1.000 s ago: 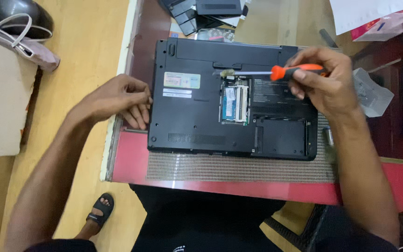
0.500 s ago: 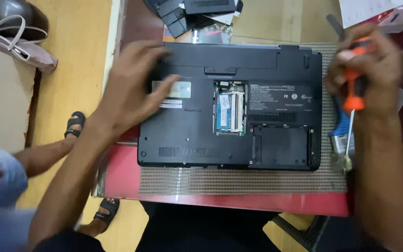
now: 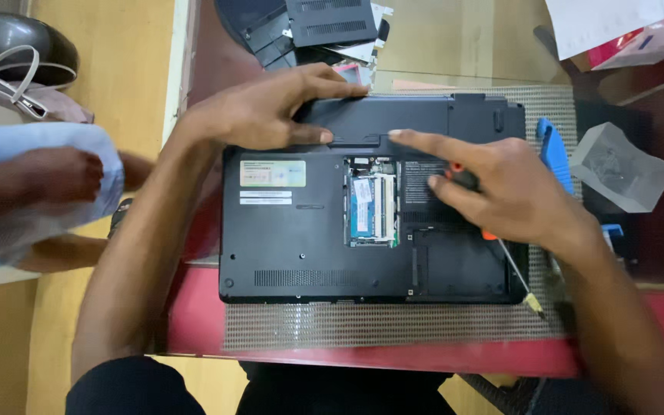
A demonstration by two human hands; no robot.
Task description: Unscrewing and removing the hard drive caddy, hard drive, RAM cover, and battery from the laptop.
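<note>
A black laptop (image 3: 309,230) lies upside down on a woven mat (image 3: 378,323) on a red table (image 3: 194,307); a small door in its bottom is off, and a green and blue memory card (image 3: 372,209) shows in the hole.

Some things are hard to see; most of the screwdriver (image 3: 512,265) is hidden under the right hand (image 3: 509,192), so only bits of its orange and black handle and its thin metal tip stick out; a blue tool (image 3: 555,154) is half hidden behind that hand too; the black covers (image 3: 309,27) at the top are cut off by the edge, and so is the white paper (image 3: 616,23); a clear plastic bag (image 3: 620,165) lies on the right, and what is inside it is too small to tell; on the far left another person's hand and pale blue sleeve (image 3: 78,165) are blurry.

The left hand (image 3: 263,111) lies flat on the laptop's back edge, fingers spread out, thumb pressing on the long battery bar (image 3: 370,123); the right hand's pointing finger is stretched out straight and its tip touches that same bar, just beside the left thumb; the other right fingers curl around the screwdriver handle and hold it against the palm.
</note>
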